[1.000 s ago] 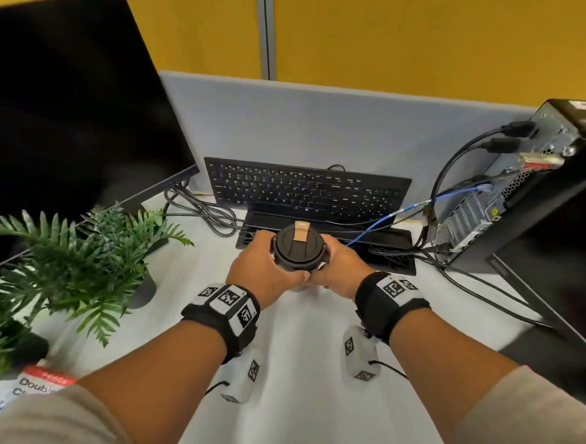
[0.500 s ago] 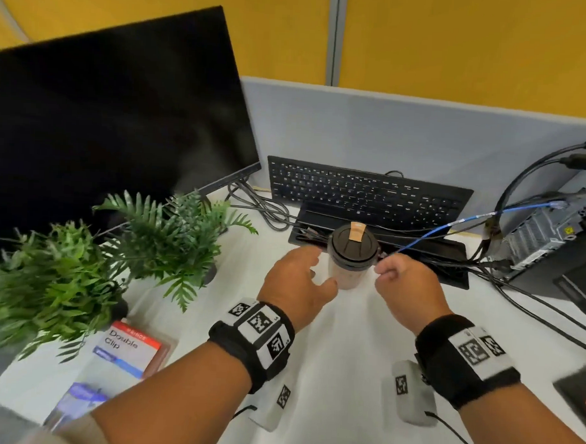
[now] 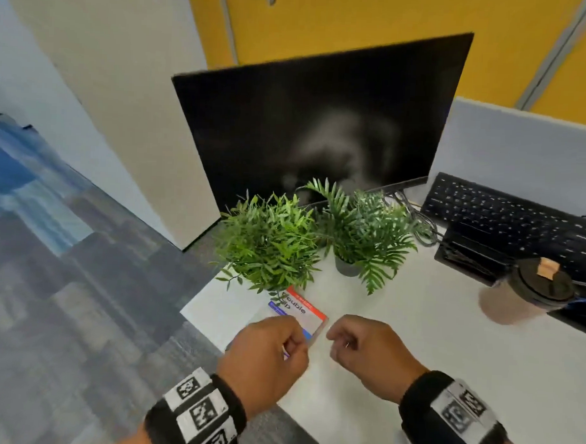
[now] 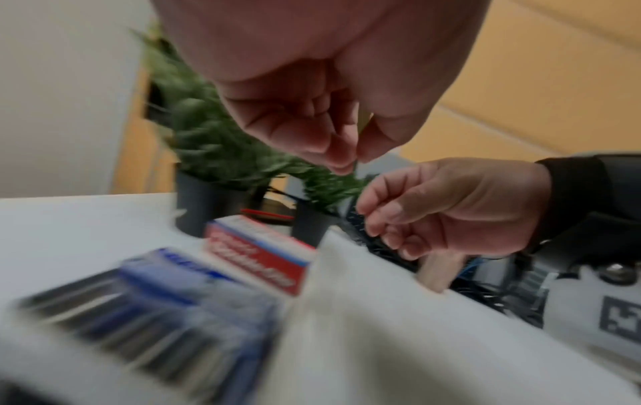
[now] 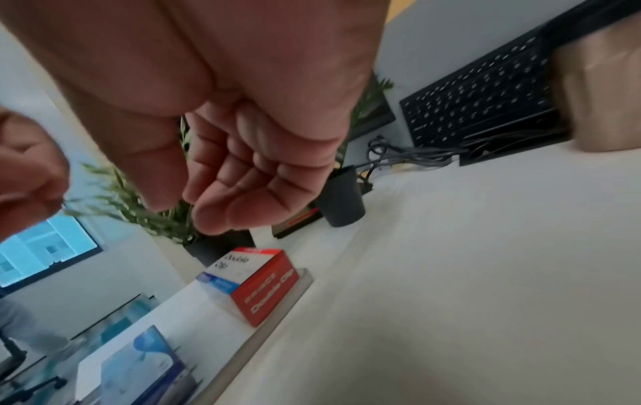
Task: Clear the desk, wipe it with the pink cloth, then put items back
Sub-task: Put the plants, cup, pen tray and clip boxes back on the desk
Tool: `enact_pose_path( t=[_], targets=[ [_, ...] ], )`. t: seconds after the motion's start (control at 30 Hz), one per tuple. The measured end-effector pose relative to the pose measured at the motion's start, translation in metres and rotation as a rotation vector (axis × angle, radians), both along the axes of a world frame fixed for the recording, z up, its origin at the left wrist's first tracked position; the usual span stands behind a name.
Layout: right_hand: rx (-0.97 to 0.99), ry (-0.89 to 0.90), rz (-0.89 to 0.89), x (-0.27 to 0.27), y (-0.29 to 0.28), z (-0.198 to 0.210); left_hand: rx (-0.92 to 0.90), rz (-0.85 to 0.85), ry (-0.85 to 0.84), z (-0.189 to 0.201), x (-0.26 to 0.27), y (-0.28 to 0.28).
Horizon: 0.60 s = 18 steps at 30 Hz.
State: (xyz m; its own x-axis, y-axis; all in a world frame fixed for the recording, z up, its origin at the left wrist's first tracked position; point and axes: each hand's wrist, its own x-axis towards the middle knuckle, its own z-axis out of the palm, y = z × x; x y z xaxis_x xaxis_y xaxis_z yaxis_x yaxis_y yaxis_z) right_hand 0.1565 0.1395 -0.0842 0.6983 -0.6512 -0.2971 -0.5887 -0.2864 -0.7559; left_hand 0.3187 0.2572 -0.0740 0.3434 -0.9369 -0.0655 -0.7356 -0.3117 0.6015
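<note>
My left hand (image 3: 292, 346) and right hand (image 3: 342, 343) hover side by side over the front left corner of the white desk (image 3: 430, 333). Both have loosely curled fingers and hold nothing. Just under and ahead of them lies a red, white and blue "Double Clip" box (image 3: 303, 310), and a blurred blue package (image 4: 166, 296) lies nearer the desk edge. In the left wrist view my left hand (image 4: 341, 161) has its fingertips close to the thumb. A paper coffee cup (image 3: 528, 290) with a black lid stands far right. No pink cloth is in view.
Two potted green plants (image 3: 271, 244) (image 3: 361, 231) stand behind the box, in front of a black monitor (image 3: 321, 129). A black keyboard (image 3: 511, 216) leans against the grey partition, with cables beside it. The desk edge drops to grey carpet (image 3: 82, 314) on the left.
Both hands let go of the coffee cup, which now stands on the desk, and moved left and nearer to the front left corner. My head turned left.
</note>
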Motion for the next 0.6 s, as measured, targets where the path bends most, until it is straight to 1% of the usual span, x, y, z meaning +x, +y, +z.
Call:
enact_pose_path(
  t=[0.1,0.2,0.27,0.33,0.37,0.4,0.43,0.47,0.53,0.57,0.6],
  targets=[
    [0.015,0.033,-0.079,0.051,-0.008,-0.021,0.088,0.14,-0.021,-0.02,0.059,0.013],
    [-0.122,0.091,-0.195,0.095,-0.023,-0.035,0.18,0.266,-0.026,-0.038,0.113,0.006],
    [-0.137,0.073,-0.234,0.117,-0.033,-0.044,0.231,0.297,-0.003,-0.05,0.137,-0.009],
    [-0.052,0.068,-0.191,0.129,-0.043,-0.052,0.25,0.253,0.04,-0.053,0.149,-0.026],
    [0.0,0.071,-0.172,0.134,-0.047,-0.057,0.219,0.21,0.098,-0.058,0.155,-0.037],
    [0.023,0.061,-0.175,0.139,-0.05,-0.06,0.182,0.16,0.228,-0.06,0.159,-0.046],
    [0.019,0.1,-0.157,0.141,-0.053,-0.063,0.132,0.104,0.394,-0.061,0.162,-0.054],
    [-0.019,0.185,-0.142,0.141,-0.056,-0.067,0.096,0.081,0.543,-0.064,0.166,-0.06],
    [-0.102,0.303,-0.154,0.139,-0.058,-0.075,0.084,0.097,0.762,-0.067,0.171,-0.068],
    [-0.097,0.284,-0.164,0.142,-0.057,-0.074,0.075,0.09,0.825,-0.065,0.171,-0.071],
    [-0.05,0.175,-0.216,0.145,-0.054,-0.072,0.061,0.084,0.846,-0.065,0.17,-0.072]
  ],
)
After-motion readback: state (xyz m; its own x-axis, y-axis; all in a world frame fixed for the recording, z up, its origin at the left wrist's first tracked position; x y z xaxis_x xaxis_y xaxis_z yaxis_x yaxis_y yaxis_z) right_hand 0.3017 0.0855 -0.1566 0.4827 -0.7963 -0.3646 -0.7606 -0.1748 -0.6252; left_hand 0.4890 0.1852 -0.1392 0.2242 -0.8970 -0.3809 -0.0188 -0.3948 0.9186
